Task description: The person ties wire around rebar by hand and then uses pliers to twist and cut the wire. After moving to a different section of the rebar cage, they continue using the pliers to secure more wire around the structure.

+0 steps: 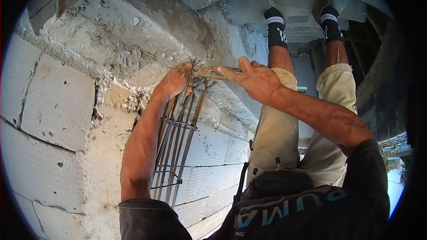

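Note:
Several rusty steel bars (178, 126) run up along the block wall, tied together by thin cross wires. Around the top of the bars, the fingers of my left hand (176, 81) are wrapped, close to the concrete. My right hand (255, 79) grips the handles of a pair of metal pliers (208, 72), whose jaws reach the bar ends beside my left fingers. What exactly the jaws touch is too small to tell.
Pale block wall (58, 102) stands on the left, with rough mortar joints. A concrete beam (147, 26) crosses above the bars. Concrete steps (296, 29) lie by my feet. A dark pouch (279, 184) sits at my waist.

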`<state>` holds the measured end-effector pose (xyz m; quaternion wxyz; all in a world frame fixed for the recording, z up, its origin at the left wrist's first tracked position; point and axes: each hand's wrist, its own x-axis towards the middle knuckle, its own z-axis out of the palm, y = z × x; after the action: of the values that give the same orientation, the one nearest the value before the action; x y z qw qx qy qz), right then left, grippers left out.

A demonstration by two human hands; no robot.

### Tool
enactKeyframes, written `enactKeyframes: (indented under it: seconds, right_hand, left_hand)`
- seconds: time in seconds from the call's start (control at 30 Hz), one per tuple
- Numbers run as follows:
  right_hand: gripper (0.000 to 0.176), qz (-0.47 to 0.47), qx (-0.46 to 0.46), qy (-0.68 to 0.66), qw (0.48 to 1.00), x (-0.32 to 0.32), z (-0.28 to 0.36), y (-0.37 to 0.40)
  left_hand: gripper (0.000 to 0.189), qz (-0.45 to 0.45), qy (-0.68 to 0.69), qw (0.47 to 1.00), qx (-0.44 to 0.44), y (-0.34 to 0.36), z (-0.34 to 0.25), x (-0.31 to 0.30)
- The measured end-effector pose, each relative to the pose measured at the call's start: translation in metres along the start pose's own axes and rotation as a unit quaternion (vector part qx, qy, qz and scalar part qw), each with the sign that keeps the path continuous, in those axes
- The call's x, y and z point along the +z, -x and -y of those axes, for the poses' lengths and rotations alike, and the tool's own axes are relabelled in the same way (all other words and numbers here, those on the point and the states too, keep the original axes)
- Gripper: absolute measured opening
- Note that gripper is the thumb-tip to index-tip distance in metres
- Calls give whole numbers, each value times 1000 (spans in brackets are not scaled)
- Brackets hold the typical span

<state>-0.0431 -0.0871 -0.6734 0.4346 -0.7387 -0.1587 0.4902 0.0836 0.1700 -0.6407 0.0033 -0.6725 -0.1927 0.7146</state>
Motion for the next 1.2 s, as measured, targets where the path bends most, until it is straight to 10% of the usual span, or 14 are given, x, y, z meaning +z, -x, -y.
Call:
enactKeyframes:
  seconds: [0.33,0.63,0.83,0.93,1.0,1.13,1.2]
  right_hand:
    - [38,118,-26,-336,934,9,-41,-20]
    - [41,98,13,-272,957,-5,-34,-15]
    - [36,368,109,-557,736,-18,-45,-29]
    - [36,299,73,-518,798,-22,-44,-23]
    - [34,30,-40,-350,935,1,-45,-17]
    - [37,-258,-74,-24,963,-3,-38,-5]
    - [43,-55,-52,-143,987,-11,-43,-8]
  left_hand:
    - [55,37,95,995,-23,16,-23,-3]
    - [52,37,101,994,-30,16,-26,-3]
    - [52,20,48,998,-25,7,-15,-1]
    - [51,1,15,1000,-8,-4,-2,0]
    - [51,2,13,1000,-3,-6,-1,1]
    - [51,-6,-9,1000,-6,-10,5,3]
    - [51,-5,7,1000,-5,-6,1,2]
